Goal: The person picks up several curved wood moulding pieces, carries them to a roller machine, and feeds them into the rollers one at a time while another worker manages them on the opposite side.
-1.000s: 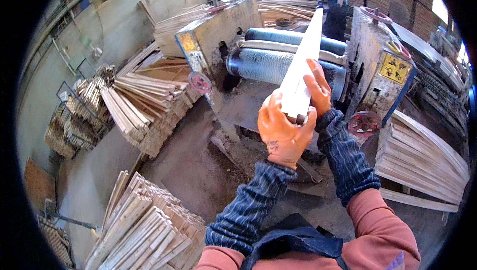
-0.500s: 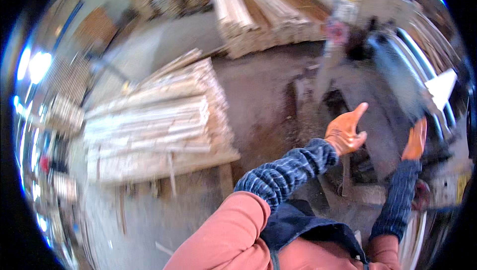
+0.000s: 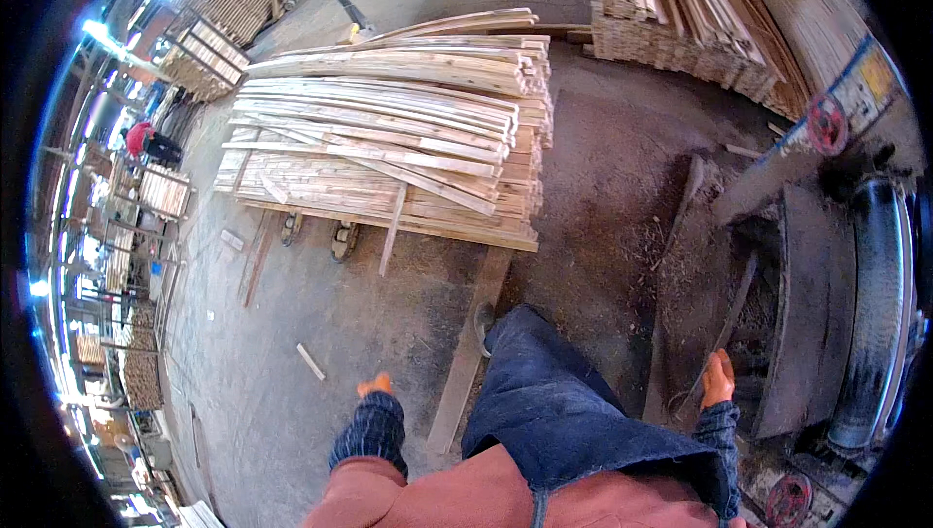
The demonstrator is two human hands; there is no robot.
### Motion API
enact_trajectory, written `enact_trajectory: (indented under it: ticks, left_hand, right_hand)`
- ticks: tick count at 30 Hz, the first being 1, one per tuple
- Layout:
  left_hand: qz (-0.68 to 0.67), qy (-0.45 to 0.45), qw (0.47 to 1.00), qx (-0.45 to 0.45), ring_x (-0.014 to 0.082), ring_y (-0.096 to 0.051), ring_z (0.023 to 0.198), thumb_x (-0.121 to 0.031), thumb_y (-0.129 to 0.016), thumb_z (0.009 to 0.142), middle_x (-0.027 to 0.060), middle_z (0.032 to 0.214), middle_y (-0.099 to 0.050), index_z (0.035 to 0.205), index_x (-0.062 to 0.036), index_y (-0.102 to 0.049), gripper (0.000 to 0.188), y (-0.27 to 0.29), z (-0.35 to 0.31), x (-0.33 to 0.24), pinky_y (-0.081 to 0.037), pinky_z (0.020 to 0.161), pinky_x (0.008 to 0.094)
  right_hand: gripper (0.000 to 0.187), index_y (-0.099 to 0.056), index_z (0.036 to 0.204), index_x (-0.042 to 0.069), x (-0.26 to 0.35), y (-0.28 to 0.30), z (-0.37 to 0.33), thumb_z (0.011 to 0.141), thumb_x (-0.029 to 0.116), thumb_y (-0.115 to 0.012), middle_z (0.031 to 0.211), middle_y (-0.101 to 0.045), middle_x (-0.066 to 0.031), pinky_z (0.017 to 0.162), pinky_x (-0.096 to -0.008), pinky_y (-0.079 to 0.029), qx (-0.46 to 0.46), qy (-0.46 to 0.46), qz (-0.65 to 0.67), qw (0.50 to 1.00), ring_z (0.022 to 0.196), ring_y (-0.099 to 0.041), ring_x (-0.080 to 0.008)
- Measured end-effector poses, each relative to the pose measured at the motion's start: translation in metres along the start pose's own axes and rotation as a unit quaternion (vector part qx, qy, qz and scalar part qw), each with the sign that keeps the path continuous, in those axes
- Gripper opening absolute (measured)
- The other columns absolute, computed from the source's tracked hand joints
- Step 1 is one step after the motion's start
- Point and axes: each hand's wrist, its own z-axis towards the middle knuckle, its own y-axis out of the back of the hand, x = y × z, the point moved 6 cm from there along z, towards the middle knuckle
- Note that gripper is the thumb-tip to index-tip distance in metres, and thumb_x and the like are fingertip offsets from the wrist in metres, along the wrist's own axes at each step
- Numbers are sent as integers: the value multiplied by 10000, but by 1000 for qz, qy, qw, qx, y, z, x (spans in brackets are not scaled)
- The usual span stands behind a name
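Note:
Both my hands wear orange gloves, with dark patterned sleeves above them. My left hand (image 3: 375, 386) hangs low over the concrete floor, fingers loosely apart, holding nothing visible. Low on the right, my right hand (image 3: 718, 379) hangs beside the machine, its fingers partly seen and loosely spread with nothing in them. The machine's shiny metal roller (image 3: 872, 314) and dark metal plate (image 3: 809, 309) stand right of that hand. Ahead lies a stack of long, thin wooden boards (image 3: 379, 139), its top strips loose and uneven. A dark blue apron (image 3: 559, 392) covers my front.
A wooden beam (image 3: 466, 358) lies on the floor (image 3: 340, 324) by my foot. Another board stack (image 3: 671, 42) stands at the far right. Red handwheels (image 3: 827, 125) sit on the machine. Sawdust and scraps litter the ground. A person in red (image 3: 141, 137) is far left.
My view has turned right to left, so the board stack now sits more central. My left hand has come away from the machine and dropped left; my right hand has lowered away from the roller.

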Motion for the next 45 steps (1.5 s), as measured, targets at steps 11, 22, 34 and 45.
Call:
enact_trajectory:
  ticks: [11, 22, 34, 45]
  left_hand:
    - [-458, 189, 867, 42, 320, -660, 749, -248, -773, 865, 192, 975, -701, 1287, 88, -577, 573, -25, 47, -66, -538, 690, 496]
    - [-690, -10, 717, 97, 210, -612, 1085, -52, -844, 849, 144, 1165, -649, 1531, 6, -313, 866, 208, 345, -367, -519, 960, 340]
    - [-440, 148, 884, 49, 395, -372, 1464, -616, -903, 664, 290, 1600, -323, 1609, 54, -144, 1385, 299, 540, -544, -394, 1173, 512]
    - [-570, 119, 812, -34, 367, -532, 1300, -209, -950, 686, 260, 1454, -510, 1531, 58, -263, 1122, 259, 554, -502, -411, 1145, 474]
  right_hand:
    - [671, -407, 1594, 114, 79, -284, 52, 1016, 346, -654, 1652, -376, -95, 1213, -412, -312, 137, 2, -156, 978, 1525, -338, -273]
    - [449, -589, 1405, 49, -72, -693, 146, 1025, 280, -655, 1299, -663, -73, 915, -347, -510, 339, 165, -318, 870, 1085, -612, -191]
    - [380, -743, 1154, 46, -174, -774, 251, 1014, 383, -638, 1076, -763, -101, 894, -375, -541, 68, 18, -452, 889, 992, -695, -237]
    - [635, -480, 1461, 25, -100, -856, 237, 923, 167, -786, 1273, -636, -122, 951, -315, -480, 12, 8, -330, 944, 1094, -594, -173]
